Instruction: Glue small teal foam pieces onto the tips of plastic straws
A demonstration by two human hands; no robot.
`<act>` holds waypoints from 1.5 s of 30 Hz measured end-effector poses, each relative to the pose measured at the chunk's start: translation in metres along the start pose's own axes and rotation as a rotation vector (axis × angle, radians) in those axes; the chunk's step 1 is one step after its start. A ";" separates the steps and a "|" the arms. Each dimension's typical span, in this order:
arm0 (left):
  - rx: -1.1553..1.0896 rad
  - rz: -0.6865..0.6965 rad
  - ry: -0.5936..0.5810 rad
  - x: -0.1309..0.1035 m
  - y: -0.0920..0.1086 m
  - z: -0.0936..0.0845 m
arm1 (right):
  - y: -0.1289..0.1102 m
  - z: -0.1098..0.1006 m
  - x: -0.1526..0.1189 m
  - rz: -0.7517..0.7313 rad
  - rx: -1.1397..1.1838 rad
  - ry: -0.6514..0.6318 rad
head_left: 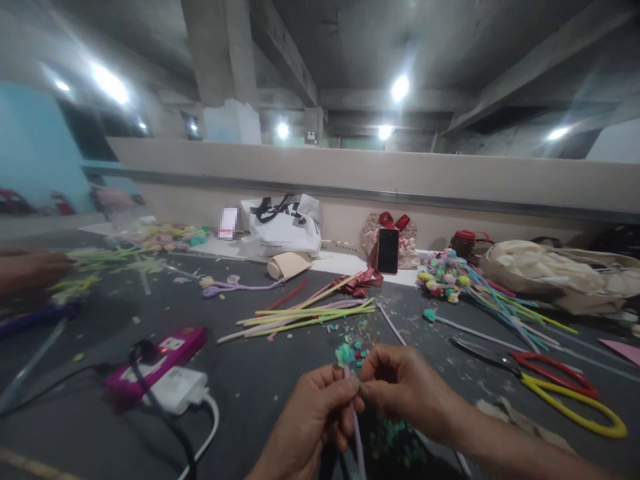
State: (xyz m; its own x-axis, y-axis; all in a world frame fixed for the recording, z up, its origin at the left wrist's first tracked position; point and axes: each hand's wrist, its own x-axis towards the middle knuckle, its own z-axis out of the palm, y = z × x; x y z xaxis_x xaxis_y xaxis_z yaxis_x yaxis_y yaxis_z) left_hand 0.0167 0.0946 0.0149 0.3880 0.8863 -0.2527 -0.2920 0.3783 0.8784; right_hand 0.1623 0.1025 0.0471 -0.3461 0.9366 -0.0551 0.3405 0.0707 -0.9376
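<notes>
My left hand (320,413) pinches a pale purple stem (358,443) just below the small turquoise flower (345,355) at its top. Close against it, my right hand (405,383) has thumb and index finger pressed together beside the stem, at a tiny piece too small to make out. The stem runs down toward the bottom edge between my hands. Small green and red scraps (359,345) lie on the dark table behind the flower. Beyond them is a loose bundle of yellow and pink stems (310,313).
Scissors (545,380) with red and yellow handles lie at right, near a bunch of colourful flowers (445,277). A purple power strip (157,363) with a white charger (179,390) is at left. Another person's hand (35,269) shows at far left. A phone (387,251) stands behind.
</notes>
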 end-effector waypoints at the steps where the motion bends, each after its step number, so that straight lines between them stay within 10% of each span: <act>1: -0.002 0.000 0.006 0.000 0.000 0.000 | 0.000 0.000 -0.001 0.005 0.002 -0.001; 12: -0.072 -0.019 0.051 -0.002 0.003 0.001 | 0.020 -0.038 -0.009 -0.085 -0.323 0.059; 24: -0.148 0.037 0.063 -0.004 0.001 0.003 | 0.003 -0.001 0.003 -0.105 0.103 -0.060; 45: -0.066 -0.020 0.095 -0.003 0.000 0.001 | 0.012 -0.006 0.009 0.058 0.263 -0.077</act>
State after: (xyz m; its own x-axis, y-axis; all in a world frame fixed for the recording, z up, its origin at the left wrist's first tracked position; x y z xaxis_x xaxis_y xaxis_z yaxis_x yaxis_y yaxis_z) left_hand 0.0169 0.0918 0.0162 0.3111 0.8985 -0.3099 -0.3433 0.4102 0.8449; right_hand 0.1682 0.1133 0.0374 -0.4011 0.9071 -0.1273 0.1262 -0.0829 -0.9885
